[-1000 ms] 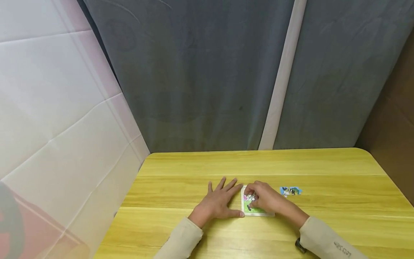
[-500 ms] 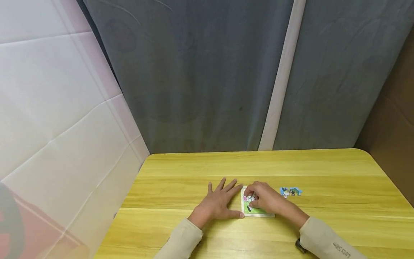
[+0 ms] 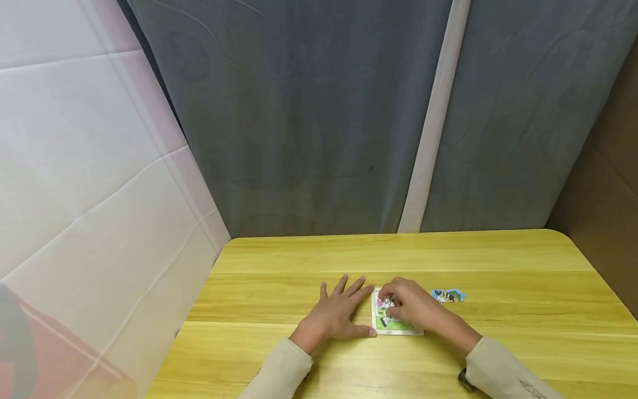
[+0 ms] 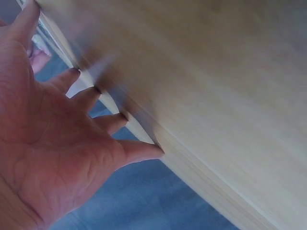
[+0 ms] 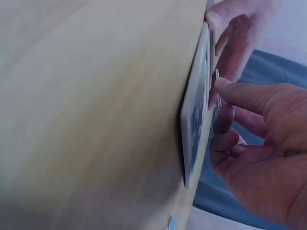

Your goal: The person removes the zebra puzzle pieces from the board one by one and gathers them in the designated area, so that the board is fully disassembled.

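A small square puzzle board (image 3: 399, 332) with a pale rim lies on the table, showing a green picture with a black-and-white figure. My left hand (image 3: 335, 315) rests spread at its left side, thumb and forefinger at the rim; in the left wrist view the fingers of that hand (image 4: 67, 139) are straight and apart. Over the board, my right hand (image 3: 406, 302) pinches a thin flat puzzle piece (image 5: 217, 74) between thumb and fingertips. The right wrist view shows this piece edge-on, just above the board. My right hand covers much of the picture.
A loose blue puzzle piece (image 3: 447, 295) with black and green print lies right of the board. The wooden table (image 3: 299, 252) ends at a grey curtain (image 3: 299, 138) behind, with a white sheet (image 3: 99, 166) on the left and a brown panel (image 3: 608, 166) on the right.
My right hand has shifted slightly up and to the right with the pinched piece, and a little more of the picture shows below it. The left hand stays in place.
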Motion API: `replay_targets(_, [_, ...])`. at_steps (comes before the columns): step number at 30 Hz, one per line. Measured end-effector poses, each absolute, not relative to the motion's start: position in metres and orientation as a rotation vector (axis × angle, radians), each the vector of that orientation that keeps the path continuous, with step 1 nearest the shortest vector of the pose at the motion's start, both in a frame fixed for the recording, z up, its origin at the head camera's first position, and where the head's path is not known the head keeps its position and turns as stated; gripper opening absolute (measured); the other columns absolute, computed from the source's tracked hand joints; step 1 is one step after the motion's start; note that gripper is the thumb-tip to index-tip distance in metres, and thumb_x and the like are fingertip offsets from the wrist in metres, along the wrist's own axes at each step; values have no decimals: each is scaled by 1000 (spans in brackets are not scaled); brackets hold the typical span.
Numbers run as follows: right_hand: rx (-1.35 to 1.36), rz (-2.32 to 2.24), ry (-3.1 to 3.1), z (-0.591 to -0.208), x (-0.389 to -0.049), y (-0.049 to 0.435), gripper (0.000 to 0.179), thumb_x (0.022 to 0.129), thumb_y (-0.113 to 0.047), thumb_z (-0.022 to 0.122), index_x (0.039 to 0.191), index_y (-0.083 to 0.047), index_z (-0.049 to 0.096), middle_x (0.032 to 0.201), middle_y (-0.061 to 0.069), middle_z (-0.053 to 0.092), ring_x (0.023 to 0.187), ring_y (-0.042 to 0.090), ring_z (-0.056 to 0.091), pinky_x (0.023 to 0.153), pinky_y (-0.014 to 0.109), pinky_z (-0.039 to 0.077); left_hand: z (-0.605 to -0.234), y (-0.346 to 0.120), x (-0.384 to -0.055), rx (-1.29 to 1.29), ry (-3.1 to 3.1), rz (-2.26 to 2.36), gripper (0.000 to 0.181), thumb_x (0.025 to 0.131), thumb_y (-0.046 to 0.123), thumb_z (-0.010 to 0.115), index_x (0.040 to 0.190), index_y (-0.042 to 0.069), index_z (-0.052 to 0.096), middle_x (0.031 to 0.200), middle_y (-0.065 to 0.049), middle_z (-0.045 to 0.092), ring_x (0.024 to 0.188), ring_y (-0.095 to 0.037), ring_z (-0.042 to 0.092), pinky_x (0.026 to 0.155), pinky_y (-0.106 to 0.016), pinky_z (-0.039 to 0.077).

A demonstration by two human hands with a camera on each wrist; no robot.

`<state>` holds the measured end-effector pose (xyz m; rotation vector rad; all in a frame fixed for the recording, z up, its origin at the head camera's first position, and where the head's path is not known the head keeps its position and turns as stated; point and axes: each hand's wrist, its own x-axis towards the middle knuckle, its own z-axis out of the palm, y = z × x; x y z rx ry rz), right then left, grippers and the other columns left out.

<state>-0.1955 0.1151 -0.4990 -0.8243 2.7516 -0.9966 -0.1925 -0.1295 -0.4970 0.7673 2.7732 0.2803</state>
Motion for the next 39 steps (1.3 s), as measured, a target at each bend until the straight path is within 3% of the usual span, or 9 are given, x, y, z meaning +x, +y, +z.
replay_targets(9, [-826,-1021,2774,-492,-193,140,25,92,-9,82,116,-14,74,105,-1,65,72,0,50,64,21,48,-498,-130,-192,777,2786,285,100,86,80,67,168,41,26,179,9,20,166,-37,15,120,-83,16])
replay_targets(21, [-762,-1014,2802,-492,-185,189,25,96,-6,75,119,-17,72,116,0,66,86,2,53,71,23,49,-498,-130,-196,790,2784,289,100,86,79,68,168,40,26,179,8,19,166,-38,15,120,-83,15])
replay_targets(39, [-569,-886,2996,-499,-182,255,26,97,-3,73,118,-17,72,116,1,66,88,3,55,72,25,51,-501,-132,-199,784,2780,286,100,86,80,67,168,42,24,179,9,18,167,-37,13,120,-83,15])
